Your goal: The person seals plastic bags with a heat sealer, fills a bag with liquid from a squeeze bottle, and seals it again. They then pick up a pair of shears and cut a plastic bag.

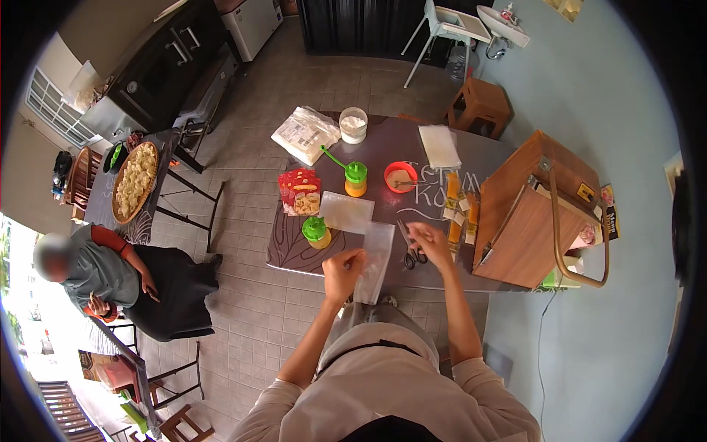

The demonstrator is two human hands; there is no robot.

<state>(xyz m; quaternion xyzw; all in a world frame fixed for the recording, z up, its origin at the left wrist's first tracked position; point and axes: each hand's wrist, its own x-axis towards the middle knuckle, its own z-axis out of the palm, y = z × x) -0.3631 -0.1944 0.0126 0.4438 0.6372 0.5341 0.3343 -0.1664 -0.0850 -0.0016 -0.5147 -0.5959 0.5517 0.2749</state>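
Note:
My left hand (345, 274) is closed on the edge of a clear plastic bag (378, 258), which hangs upright at the table's near edge. To its right, my right hand (431, 244) is raised with fingers apart and nothing visible in them. Black-handled scissors (414, 258) lie on the table just beside and below that hand. Another clear plastic bag (346, 212) lies flat behind my left hand. Close by stand two squeeze bottles with green tops, the nearer bottle (317, 234) and the farther bottle (356, 184).
On the dark table (294, 254) are a red bowl (398, 168), a white-filled tub (353, 127), a red printed packet (299, 190), and white packaging (305, 134). A wooden cabinet (526, 228) borders the right side. A person (118, 272) is at left near a round food tray (136, 182).

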